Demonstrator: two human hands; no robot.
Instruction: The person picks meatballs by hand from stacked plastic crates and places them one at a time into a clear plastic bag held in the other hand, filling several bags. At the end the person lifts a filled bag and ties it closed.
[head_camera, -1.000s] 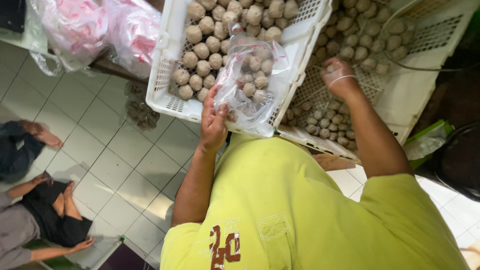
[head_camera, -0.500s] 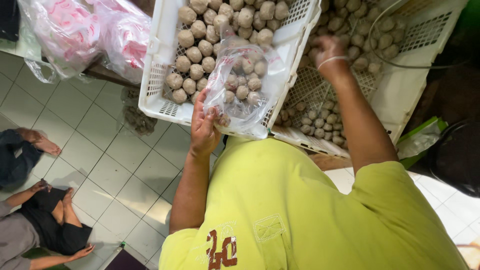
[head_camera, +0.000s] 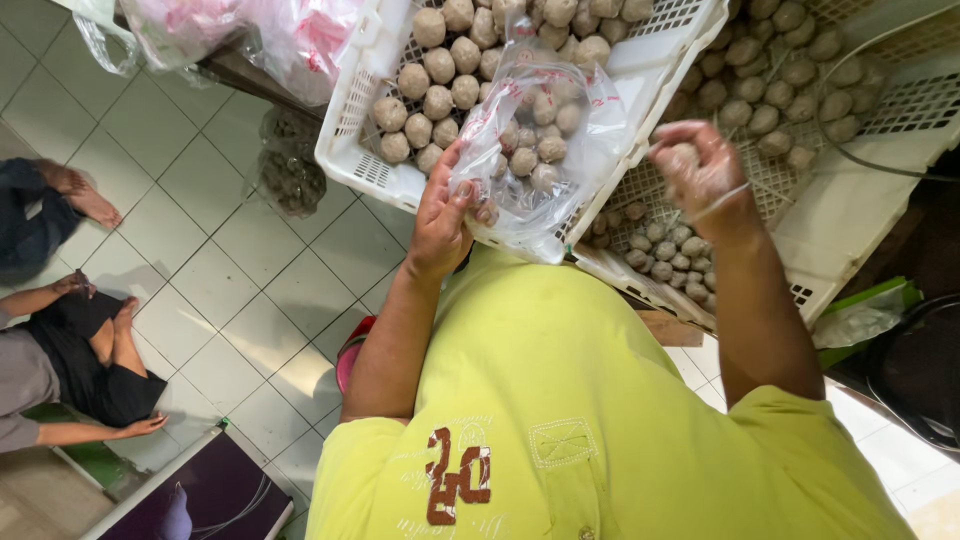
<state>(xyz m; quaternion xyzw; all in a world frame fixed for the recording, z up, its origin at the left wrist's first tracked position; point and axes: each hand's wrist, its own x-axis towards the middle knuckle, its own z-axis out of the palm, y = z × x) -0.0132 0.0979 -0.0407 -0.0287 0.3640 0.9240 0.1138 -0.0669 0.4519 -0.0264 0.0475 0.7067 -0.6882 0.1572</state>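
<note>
While the clear plastic bag (head_camera: 535, 150) of brown balls sits at upper centre over a white crate (head_camera: 660, 60), its limp, slippery film is pinched by the left hand (head_camera: 442, 215); one ball is clasped in the right hand (head_camera: 700, 170). Holding near the mouth seems safest.

Floor (head_camera: 200, 270) is pale square tiles with dark grout lines, pretty evenly lit, no hard shadows. A dark wooden desk (head_camera: 240, 72) edge runs along the top left, with pink-and-clear plastic bags (head_camera: 250, 30) piled on it. Under it a clear bag (head_camera: 290, 165) of small round things hangs against the tiles. Another person (head_camera: 60, 360) sits on the floor at the left edge, bare feet out. A dark purple board (head_camera: 200, 495) with a white rim lies at the bottom left.
</note>
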